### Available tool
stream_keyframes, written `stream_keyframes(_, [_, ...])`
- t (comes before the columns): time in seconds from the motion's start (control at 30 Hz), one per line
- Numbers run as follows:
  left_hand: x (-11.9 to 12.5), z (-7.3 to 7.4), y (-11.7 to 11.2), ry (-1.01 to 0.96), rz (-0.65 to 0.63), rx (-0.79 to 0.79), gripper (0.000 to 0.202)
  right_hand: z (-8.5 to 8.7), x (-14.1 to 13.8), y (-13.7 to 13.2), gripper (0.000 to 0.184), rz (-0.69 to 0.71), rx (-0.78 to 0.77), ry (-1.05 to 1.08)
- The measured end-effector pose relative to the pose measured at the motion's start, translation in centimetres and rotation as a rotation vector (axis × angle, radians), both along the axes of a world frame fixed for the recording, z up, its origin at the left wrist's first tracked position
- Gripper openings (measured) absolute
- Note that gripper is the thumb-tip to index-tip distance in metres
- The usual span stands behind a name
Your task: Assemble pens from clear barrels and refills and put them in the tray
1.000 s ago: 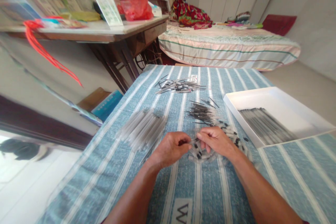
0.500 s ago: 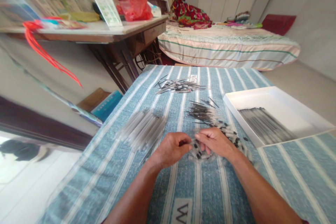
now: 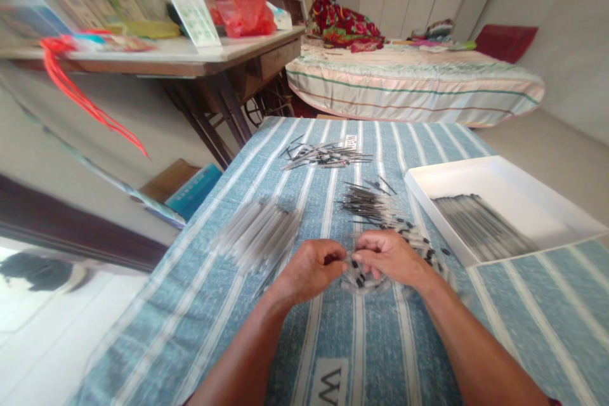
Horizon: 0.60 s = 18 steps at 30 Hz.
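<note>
My left hand (image 3: 316,269) is closed in a pinch, thumb against forefinger, just above the striped cloth. Almost touching it, my right hand (image 3: 389,258) is also pinched, its fingertips pointing left. Anything between the fingertips is too small to make out. Beneath and around my right hand lies a pile of short clear-and-black pieces (image 3: 360,280), which look like pen caps. Beyond it is a bunch of thin black sticks (image 3: 364,201), like pen refills. To the left of my left hand rests a stack of translucent tubes (image 3: 259,235), like pen barrels.
A white open box (image 3: 469,181) at the right holds a row of grey pen-like sticks (image 3: 483,225). Farther back on the striped cloth (image 3: 190,304) is a mixed heap of thin parts (image 3: 326,155). A desk (image 3: 238,54) stands at left, a bed (image 3: 413,82) behind.
My right hand has shifted very slightly, its fingers bending a little differently near the left fingertips. My left hand and the piles stay where they were.
</note>
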<state>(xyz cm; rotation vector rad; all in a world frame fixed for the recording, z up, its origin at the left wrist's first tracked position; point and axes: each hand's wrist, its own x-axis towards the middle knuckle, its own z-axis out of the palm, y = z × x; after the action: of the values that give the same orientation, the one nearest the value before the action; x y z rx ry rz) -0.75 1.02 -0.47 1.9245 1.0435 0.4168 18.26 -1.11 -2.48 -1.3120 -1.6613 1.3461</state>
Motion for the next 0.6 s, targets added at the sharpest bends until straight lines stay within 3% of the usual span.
stream_keyframes(0.13, [0.00,0.05,0.07,0.002,0.000,0.004,0.012,-0.12,0.05,0.05,0.042,-0.003,0.002,-0.043])
stream_keyframes(0.27, [-0.01,0.00,0.11,-0.004,-0.008,0.017,0.013,-0.09,0.08,-0.02,0.029,0.009,-0.006,0.017])
stream_keyframes(0.43, [-0.03,0.01,0.08,0.001,0.000,0.011,0.012,0.16,0.07,-0.14,0.038,0.002,0.007,-0.031])
stream_keyframes(0.6, [-0.01,0.01,0.04,0.009,0.000,0.038,0.013,0.10,0.08,-0.05,0.027,0.001,-0.002,-0.006])
